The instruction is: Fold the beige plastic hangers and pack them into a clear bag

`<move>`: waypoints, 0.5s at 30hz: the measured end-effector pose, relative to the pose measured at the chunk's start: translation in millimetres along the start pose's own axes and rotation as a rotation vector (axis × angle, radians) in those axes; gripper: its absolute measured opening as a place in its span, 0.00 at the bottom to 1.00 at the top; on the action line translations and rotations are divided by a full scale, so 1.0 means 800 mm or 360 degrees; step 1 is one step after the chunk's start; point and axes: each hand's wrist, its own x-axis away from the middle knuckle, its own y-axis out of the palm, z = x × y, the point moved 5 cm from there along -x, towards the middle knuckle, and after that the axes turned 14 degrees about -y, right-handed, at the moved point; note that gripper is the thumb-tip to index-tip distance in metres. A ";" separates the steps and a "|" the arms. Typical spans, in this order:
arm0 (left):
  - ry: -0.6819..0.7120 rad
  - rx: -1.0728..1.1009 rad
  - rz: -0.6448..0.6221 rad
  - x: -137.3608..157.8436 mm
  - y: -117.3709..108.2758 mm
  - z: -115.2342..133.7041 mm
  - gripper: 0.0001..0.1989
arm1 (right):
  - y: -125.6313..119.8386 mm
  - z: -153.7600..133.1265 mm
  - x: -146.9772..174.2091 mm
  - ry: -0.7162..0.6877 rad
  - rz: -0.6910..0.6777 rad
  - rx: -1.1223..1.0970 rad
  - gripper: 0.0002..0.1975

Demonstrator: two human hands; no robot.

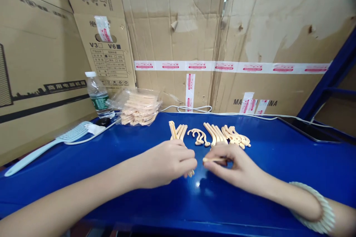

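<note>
My left hand (174,163) is closed round a beige plastic hanger piece (191,173), whose end pokes out below the fingers; the rest is hidden by the hand. My right hand (233,163) pinches a small beige plastic piece (213,159) between thumb and fingers, a short way right of the left hand. Just beyond the hands, beige hanger arms (182,131) lie at left and more long arms (214,133) to the right. Between them sit several hanger hooks (198,136). Curved pieces with round ends (236,137) are heaped at the right.
A clear bag of beige pieces (140,107) lies at the back left, beside a water bottle (99,98). A light-blue hairbrush (52,142) is at the left. A dark phone-like device (310,129) and white cable (250,115) lie along the back of the blue table (116,207), before cardboard (172,37).
</note>
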 end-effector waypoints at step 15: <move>-0.0436 0.0019 -0.0366 0.013 0.007 -0.090 0.08 | -0.005 0.060 -0.004 -0.0295 -0.0145 0.0997 0.08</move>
